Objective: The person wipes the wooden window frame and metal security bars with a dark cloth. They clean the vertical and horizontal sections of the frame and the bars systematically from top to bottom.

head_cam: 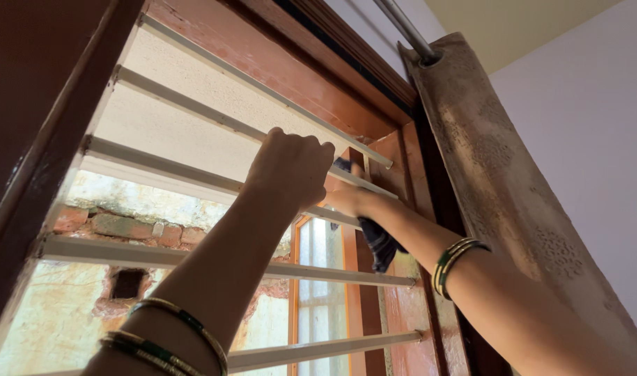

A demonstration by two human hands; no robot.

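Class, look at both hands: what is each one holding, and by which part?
Left hand grips a white window bar partway along it. Right hand holds a dark cloth by its upper end; the rest hangs.

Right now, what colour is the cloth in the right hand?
Dark blue cloth, seen in the head view.

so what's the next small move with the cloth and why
Probably slide the right hand and its dark cloth left along the white bar. The cloth sits at the bar's right end by the frame, while the left hand grips that bar for support.
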